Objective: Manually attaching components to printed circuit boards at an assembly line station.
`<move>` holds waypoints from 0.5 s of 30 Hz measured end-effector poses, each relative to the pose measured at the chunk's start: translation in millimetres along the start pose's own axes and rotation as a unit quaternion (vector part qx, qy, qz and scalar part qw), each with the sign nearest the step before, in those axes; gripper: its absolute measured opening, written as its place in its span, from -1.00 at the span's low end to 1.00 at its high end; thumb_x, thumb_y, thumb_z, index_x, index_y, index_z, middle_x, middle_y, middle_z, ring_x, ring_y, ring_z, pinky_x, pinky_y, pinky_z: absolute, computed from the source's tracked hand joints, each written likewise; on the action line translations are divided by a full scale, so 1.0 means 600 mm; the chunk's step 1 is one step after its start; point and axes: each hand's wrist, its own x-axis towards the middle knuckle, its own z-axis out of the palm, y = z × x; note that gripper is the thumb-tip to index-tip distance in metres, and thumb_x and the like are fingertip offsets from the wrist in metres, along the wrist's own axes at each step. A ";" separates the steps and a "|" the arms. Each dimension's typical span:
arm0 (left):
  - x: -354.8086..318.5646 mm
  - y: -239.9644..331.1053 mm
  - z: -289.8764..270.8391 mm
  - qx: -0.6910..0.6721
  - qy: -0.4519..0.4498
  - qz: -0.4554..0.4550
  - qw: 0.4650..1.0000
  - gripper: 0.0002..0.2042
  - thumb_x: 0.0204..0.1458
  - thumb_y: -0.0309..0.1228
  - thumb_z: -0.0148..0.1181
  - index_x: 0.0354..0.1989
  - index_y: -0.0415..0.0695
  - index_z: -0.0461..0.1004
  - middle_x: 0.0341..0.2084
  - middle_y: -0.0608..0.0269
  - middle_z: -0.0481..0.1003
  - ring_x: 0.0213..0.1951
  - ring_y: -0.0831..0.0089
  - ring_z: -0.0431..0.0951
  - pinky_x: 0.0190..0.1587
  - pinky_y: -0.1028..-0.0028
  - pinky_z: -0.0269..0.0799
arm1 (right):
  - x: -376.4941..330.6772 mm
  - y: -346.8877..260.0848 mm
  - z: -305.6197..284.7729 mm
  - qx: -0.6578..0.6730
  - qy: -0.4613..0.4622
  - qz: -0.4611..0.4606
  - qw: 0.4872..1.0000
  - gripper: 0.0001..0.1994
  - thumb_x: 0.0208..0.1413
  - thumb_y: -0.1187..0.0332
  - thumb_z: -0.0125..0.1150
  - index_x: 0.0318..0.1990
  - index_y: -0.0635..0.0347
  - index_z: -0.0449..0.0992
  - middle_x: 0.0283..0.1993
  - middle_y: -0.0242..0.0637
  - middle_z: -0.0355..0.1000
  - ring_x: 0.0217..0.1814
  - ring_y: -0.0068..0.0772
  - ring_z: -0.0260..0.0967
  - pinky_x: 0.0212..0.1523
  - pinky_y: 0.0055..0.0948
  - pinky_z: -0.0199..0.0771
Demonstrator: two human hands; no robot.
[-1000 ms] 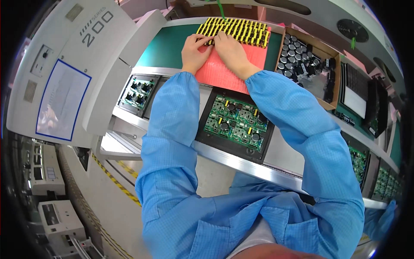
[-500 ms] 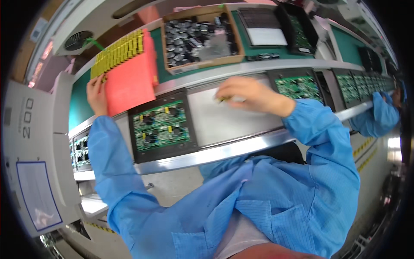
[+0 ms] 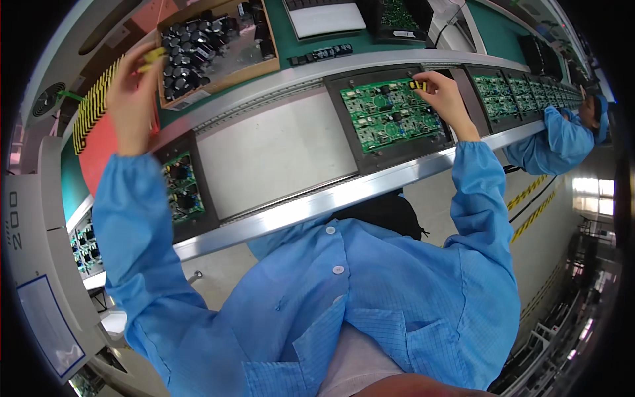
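My right hand [image 3: 448,104] pinches a small yellow-and-black electronic component [image 3: 417,85] at the far right corner of a green circuit board [image 3: 377,126]. That board sits in a black carrier frame [image 3: 345,135] on the conveyor. Raised on the left, my left hand [image 3: 130,109] is blurred by motion, with yellow components [image 3: 153,57] between its fingertips. It is in front of the near left corner of a cardboard box [image 3: 218,85] of black capacitors [image 3: 192,49]. Behind the left wrist lie a red sheet [image 3: 96,149] and rows of yellow components [image 3: 99,99].
Another board [image 3: 185,192] in a carrier stands left on the conveyor, partly behind my left sleeve. The metal conveyor rail [image 3: 284,210] runs along my front. More boards [image 3: 499,96] extend to the right, where another person in blue [image 3: 562,142] works. Black parts [image 3: 322,54] lie behind the conveyor.
My right hand has moved right, from over the bare conveyor plate to the board. My left hand has lifted from the yellow rows toward the capacitor box, carrying yellow components. The view has shifted right.
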 end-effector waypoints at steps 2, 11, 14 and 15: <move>-0.016 0.051 0.117 0.007 -0.083 -0.005 0.997 -0.73 0.10 -0.46 0.38 -0.01 -0.11 0.62 -0.18 0.34 0.61 -0.21 0.63 0.57 -0.16 0.59 0.49 | 0.017 0.017 0.007 -0.010 -0.024 -0.008 1.000 -0.67 0.00 0.56 0.42 -0.03 0.17 0.63 -0.43 -0.37 0.42 -0.44 -0.60 0.24 -0.38 -0.54 0.32; -0.107 0.057 0.444 0.064 -0.336 0.042 0.939 -0.80 0.04 -0.34 0.35 -0.15 -0.05 0.61 -0.26 0.21 0.62 -0.11 0.15 0.55 -0.03 0.21 0.49 | 0.027 0.033 0.021 -0.023 -0.061 -0.047 0.997 -0.69 0.01 0.56 0.41 -0.04 0.16 0.64 -0.40 -0.32 0.42 -0.42 -0.49 0.27 -0.36 -0.47 0.35; -0.115 0.048 0.471 0.098 -0.350 0.051 0.930 -0.80 0.07 -0.32 0.32 -0.15 -0.03 0.60 -0.28 0.24 0.60 -0.07 0.21 0.52 -0.03 0.22 0.50 | 0.026 0.035 0.019 -0.005 -0.064 -0.027 0.998 -0.68 -0.01 0.56 0.42 -0.04 0.15 0.64 -0.43 -0.33 0.40 -0.42 -0.48 0.27 -0.35 -0.45 0.36; -0.115 0.045 0.474 0.104 -0.352 0.054 0.929 -0.80 0.07 -0.31 0.32 -0.15 -0.02 0.60 -0.27 0.25 0.60 -0.05 0.23 0.51 -0.03 0.23 0.50 | 0.025 0.033 0.019 -0.009 -0.067 -0.029 0.997 -0.68 -0.02 0.56 0.42 -0.05 0.16 0.64 -0.44 -0.32 0.39 -0.42 -0.47 0.27 -0.35 -0.45 0.36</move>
